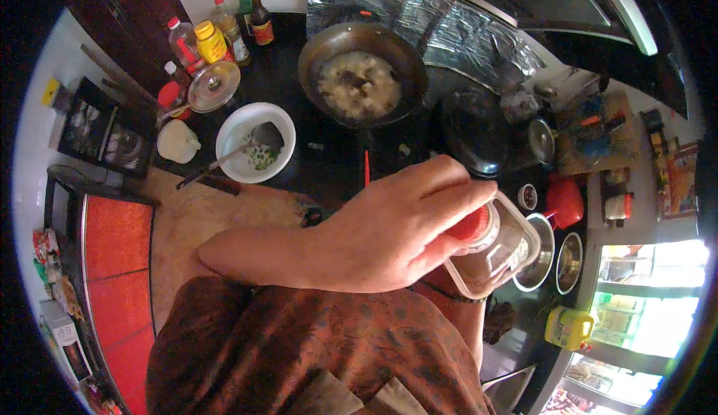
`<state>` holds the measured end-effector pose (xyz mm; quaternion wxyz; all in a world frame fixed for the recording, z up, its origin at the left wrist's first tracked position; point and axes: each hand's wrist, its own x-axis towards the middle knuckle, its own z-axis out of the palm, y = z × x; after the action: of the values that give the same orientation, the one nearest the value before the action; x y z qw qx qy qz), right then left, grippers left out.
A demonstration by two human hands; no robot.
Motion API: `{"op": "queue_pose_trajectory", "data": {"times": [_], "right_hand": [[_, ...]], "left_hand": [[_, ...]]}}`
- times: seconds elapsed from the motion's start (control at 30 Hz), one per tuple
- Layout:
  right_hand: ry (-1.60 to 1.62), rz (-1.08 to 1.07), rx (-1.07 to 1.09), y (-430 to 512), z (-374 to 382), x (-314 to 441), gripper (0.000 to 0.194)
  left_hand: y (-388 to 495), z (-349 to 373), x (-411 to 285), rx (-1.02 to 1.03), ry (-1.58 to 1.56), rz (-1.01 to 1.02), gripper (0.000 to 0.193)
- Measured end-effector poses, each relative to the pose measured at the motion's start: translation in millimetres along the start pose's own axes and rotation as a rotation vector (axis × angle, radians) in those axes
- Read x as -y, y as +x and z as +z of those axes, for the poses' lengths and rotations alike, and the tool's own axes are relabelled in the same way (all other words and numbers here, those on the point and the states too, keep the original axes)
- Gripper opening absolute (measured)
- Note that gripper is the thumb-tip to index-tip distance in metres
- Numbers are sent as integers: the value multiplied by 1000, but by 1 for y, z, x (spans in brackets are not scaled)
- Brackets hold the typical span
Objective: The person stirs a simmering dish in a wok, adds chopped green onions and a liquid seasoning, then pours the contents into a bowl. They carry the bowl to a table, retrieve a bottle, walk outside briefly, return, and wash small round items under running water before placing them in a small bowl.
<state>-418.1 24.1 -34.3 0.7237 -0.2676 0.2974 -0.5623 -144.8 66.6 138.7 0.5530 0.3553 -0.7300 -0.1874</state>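
My left hand (415,218) reaches across to the right, its fingers closed around the red cap (472,225) of a clear jar (507,249) with squared, rounded corners. Part of my right forearm (473,325) shows below the jar; the right hand itself is hidden. Ahead, a dark wok (308,75) holds pale, chunky food in cloudy liquid. To its left, a white bowl (225,160) contains chopped green pieces and a dark-headed spatula (267,136), whose handle rests across the bowl's rim.
Sauce bottles (261,19) and a yellow-capped jar (211,43) stand at the back left, near a glass lid (215,85). A second, dark pan (477,129) sits right of the wok. Metal bowls (569,262), a red dipper (564,202) and a yellow jug (567,328) are farther right.
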Motion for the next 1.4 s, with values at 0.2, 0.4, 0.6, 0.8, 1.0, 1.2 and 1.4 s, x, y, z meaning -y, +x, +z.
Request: {"op": "queue_pose_trajectory", "data": {"times": [0.2, 0.4, 0.6, 0.8, 1.0, 1.2, 1.4], "right_hand": [[118, 170, -82, -27, -49, 2, 83], [40, 44, 187, -38, -20, 0, 88], [-72, -13, 282, -66, 29, -10, 104], [-159, -43, 458, -104, 90, -62, 115], [-96, 196, 552, -167, 142, -167, 87], [7, 866, 560, -227, 200, -291, 78], [-236, 971, 836, -288, 293, -370, 83]], "left_hand": [[-33, 11, -27, -2, 214, -160, 40], [-70, -4, -44, -50, 244, -365, 45], [-129, -32, -62, -241, 217, -565, 30], [-216, -97, -87, -518, -209, -1016, 21], [-306, -177, -173, -381, 465, -673, 23], [-391, -263, -280, -80, 831, -593, 39], [-459, -312, -335, -25, 826, -509, 26]]}}
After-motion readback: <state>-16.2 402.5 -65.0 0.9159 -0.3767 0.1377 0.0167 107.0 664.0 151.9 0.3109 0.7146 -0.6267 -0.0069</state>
